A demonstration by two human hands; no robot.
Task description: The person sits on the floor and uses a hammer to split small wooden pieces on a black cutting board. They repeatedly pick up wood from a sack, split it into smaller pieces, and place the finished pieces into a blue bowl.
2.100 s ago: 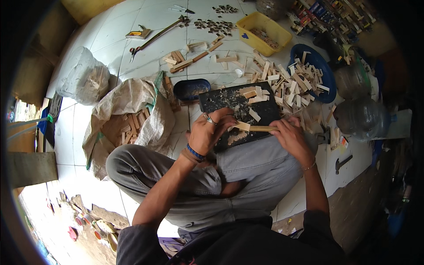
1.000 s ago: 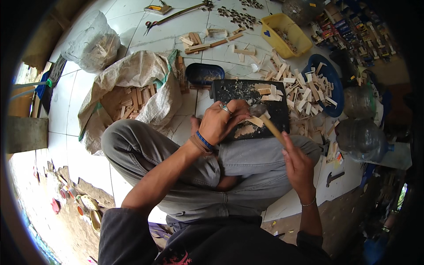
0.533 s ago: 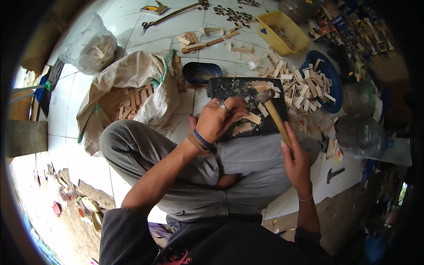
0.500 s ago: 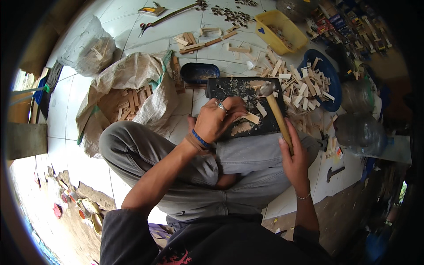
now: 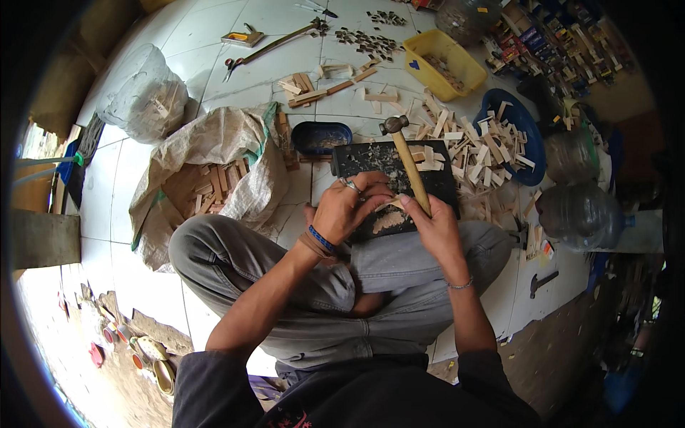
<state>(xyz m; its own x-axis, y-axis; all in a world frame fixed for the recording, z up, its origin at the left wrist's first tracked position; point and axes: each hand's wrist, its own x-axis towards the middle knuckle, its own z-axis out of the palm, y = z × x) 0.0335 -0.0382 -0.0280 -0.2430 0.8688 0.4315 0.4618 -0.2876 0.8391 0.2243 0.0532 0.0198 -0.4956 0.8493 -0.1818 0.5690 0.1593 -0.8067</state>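
Observation:
My right hand is closed round the wooden handle of a hammer, whose metal head points away from me. Its thumb and fingertip also reach a small pale wood piece. My left hand has its fingers closed on that same piece from the other side; the fingers cover much of it. Both hands are over the near part of a black block in front of my crossed legs. Several cut wood pieces lie on the block's right side, and dark crumbs are scattered over its top.
Loose wood pieces are heaped right of the block, against a blue basin. An open sack of wood sits left, a blue oval tray behind. Farther off are a yellow tub and scissors. A second hammer lies right.
My right hand has moved left to the wood piece, bringing the hammer with it; the hammer head now sits farther left and away. My left hand has stayed nearly in place.

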